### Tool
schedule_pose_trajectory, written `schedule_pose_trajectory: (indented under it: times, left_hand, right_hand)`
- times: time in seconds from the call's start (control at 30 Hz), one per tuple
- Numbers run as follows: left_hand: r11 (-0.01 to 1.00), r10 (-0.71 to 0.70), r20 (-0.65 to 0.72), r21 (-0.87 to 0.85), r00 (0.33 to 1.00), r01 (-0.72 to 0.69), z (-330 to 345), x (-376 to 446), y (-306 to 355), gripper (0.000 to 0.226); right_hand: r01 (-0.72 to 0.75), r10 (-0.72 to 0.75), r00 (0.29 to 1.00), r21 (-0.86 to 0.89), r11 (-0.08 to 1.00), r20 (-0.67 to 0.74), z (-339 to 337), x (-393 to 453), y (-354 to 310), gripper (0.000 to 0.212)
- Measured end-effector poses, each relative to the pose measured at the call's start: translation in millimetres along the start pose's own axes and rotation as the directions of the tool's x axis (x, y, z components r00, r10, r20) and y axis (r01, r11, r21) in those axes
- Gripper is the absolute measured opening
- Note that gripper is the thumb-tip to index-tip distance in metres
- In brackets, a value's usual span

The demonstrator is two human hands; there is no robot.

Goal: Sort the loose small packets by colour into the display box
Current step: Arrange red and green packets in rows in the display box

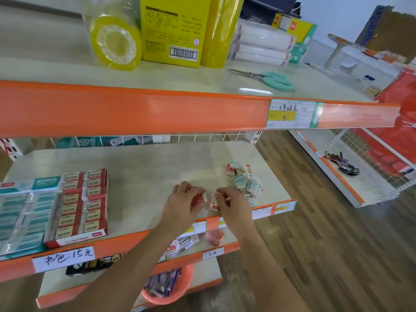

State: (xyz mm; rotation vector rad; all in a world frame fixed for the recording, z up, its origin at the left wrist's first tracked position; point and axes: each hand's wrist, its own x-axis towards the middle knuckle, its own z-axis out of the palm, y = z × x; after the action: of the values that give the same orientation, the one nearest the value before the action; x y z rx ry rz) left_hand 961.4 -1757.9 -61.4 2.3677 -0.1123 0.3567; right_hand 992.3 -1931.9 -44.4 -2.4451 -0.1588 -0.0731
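Packets: light, stiff little boxes; pinch the sides.
Left hand (184, 199): gripped red packet (199, 198).
Right hand (231, 200): pinched red-and-white packet (213, 203) near shelf (139, 174) front edge.

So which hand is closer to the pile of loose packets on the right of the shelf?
Right. The right hand sits just beside the pile of loose packets, nearly touching its near edge. The left hand is farther away, on the other side of the right hand.

Bare beige shelf (144, 176) lies open between the red-and-teal display box (76, 206) at nine o'clock and the loose packet heap (244, 181) at two; the orange upper shelf lip (157, 109) seemingly overhangs.
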Motion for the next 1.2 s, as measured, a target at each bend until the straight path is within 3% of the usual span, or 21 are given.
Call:
schedule_pose_trajectory:
  times: [0.17,0.4,0.57,0.87,1.2]
  left_hand:
    - [0.965,-0.137,-0.007,-0.227,0.991,0.132,-5,0,4,0.018]
    - [0.968,-0.117,0.055,-0.219,0.992,0.127,-8,-2,4,0.041]
    - [0.951,-0.169,0.047,-0.254,0.985,0.175,-8,-1,2,0.024]
    - [0.983,-0.168,-0.033,-0.082,0.985,0.165,-9,-2,-1,0.049]
    - [0.974,-0.222,-0.142,0.023,0.965,0.227,-6,-3,-3,0.039]
  right_hand:
    - [-0.031,0.032,0.999,-0.05,0.998,0.032,-1,-7,-8,0.051]
    - [0.017,-0.016,0.997,-0.016,1.0,0.074,0,-10,-7,0.038]
    - [0.054,-0.05,0.996,-0.051,0.997,0.07,4,-12,-7,0.051]
    - [0.061,-0.06,0.998,-0.054,0.997,0.019,8,-10,-2,0.05]
    - [0.052,-0.052,0.999,-0.068,0.996,-0.003,9,-11,1,0.04]
